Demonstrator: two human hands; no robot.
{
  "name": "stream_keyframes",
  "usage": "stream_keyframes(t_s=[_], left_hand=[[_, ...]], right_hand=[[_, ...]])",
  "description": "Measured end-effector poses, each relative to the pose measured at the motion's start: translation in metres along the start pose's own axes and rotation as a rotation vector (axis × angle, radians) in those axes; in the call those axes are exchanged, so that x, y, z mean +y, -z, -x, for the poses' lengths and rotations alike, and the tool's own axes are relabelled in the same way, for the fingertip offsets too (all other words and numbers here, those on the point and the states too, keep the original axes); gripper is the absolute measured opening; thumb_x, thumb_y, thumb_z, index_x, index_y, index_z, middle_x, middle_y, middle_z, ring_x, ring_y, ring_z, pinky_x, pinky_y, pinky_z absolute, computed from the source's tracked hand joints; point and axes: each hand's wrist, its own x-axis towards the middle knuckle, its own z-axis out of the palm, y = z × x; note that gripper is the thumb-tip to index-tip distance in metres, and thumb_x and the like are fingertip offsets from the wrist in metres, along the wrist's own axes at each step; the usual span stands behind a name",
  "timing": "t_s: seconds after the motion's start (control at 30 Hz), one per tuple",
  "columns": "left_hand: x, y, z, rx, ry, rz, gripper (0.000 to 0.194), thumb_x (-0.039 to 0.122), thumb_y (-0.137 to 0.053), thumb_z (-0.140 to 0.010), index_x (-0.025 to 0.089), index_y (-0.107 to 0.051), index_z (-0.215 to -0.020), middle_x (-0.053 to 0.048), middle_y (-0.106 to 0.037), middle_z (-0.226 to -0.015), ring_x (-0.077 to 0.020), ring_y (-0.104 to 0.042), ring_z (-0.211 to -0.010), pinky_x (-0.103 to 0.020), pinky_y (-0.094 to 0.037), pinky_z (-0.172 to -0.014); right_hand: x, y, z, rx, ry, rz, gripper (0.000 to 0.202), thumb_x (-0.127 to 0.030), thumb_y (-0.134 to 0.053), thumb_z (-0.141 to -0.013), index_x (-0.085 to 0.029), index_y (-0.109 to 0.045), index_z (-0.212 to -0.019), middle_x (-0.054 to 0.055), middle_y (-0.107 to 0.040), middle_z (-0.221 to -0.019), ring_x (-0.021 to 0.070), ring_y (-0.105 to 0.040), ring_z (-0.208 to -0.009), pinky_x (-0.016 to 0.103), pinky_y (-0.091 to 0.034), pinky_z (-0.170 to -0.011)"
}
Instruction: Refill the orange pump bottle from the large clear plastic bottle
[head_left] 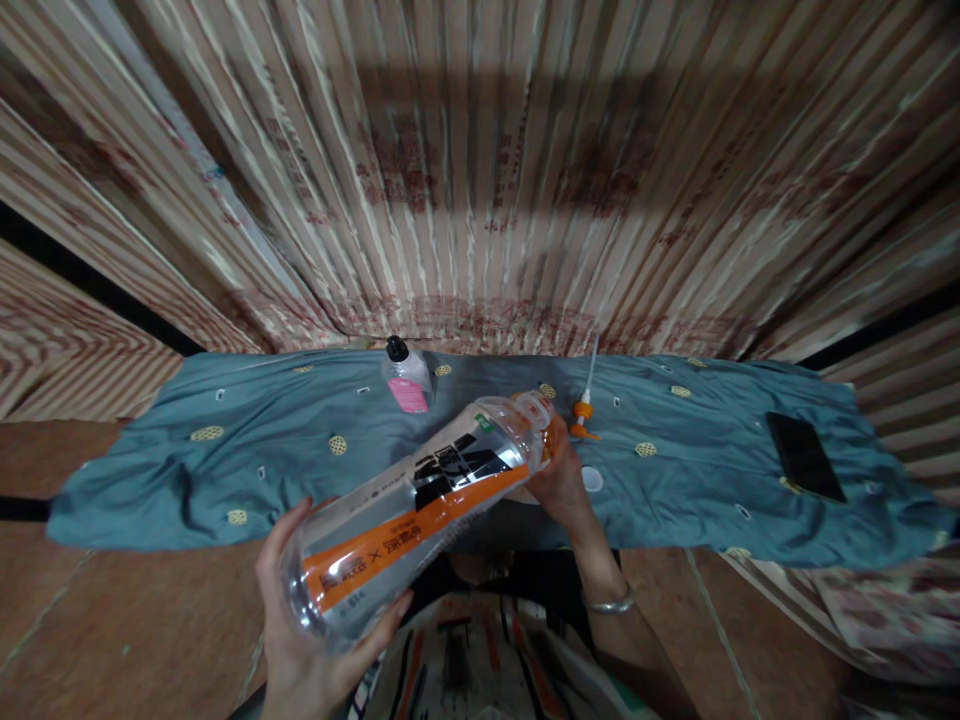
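A large clear bottle [420,500] with a silver, orange and black label lies tilted in front of me, its neck toward the upper right. My left hand [307,610] is wrapped round its base end. Near the bottle's mouth, my right hand [559,480] holds a smaller clear and orange container [553,440], which my fingers partly hide. Just beyond this hand, an orange pump head [583,410] with a long thin tube lies on the cloth. A white round disc [592,479] lies right beside my right hand.
A small bottle [409,385] with a black cap and pink label stands toward the back of the blue-green cloth [292,470]. On the right lies a black flat phone-like object [805,456]. Pleated patterned curtains [480,180] hang behind and at both sides.
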Motion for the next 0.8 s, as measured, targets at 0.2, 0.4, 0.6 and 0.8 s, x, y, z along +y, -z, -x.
stream_keyframes(t_s=[0.2,0.4,0.6,0.8], left_hand=[[-0.027,0.012,-0.008,-0.048,-0.127,-0.095,0.102,0.05,-0.1,-0.058,0.032,-0.061,-0.15,-0.009,-0.072,-0.132,-0.0337,-0.078,-0.105,-0.051,-0.073,-0.089],[-0.024,0.012,-0.007,-0.058,-0.117,-0.069,0.101,0.046,-0.1,-0.06,0.035,-0.059,-0.152,-0.007,-0.072,-0.134,-0.0333,-0.079,-0.108,-0.05,-0.074,-0.088],[-0.019,0.008,-0.006,-0.056,-0.179,-0.094,0.105,0.052,-0.1,-0.06,0.033,-0.059,-0.155,-0.008,-0.073,-0.132,-0.0349,-0.08,-0.105,-0.05,-0.075,-0.085],[-0.027,0.011,-0.008,-0.061,-0.127,-0.054,0.11,0.05,-0.104,-0.052,0.031,-0.061,-0.152,-0.008,-0.073,-0.133,-0.0344,-0.079,-0.106,-0.047,-0.074,-0.087]], right_hand=[[0.002,-0.001,0.0,0.002,0.017,-0.02,0.098,-0.049,-0.096,-0.078,-0.019,-0.052,-0.16,0.022,-0.076,-0.149,0.0376,-0.073,-0.144,0.053,-0.061,-0.122],[-0.001,-0.001,0.0,0.004,0.005,0.011,0.094,-0.05,-0.093,-0.083,-0.018,-0.052,-0.161,0.021,-0.076,-0.15,0.0366,-0.073,-0.143,0.052,-0.063,-0.12],[-0.003,0.001,0.0,-0.005,-0.001,0.027,0.089,-0.051,-0.088,-0.087,-0.018,-0.051,-0.162,0.02,-0.076,-0.15,0.036,-0.074,-0.142,0.051,-0.064,-0.119],[-0.003,0.0,0.001,0.024,0.011,0.021,0.09,-0.052,-0.088,-0.086,-0.015,-0.053,-0.16,0.023,-0.077,-0.148,0.0376,-0.074,-0.142,0.053,-0.062,-0.121]])
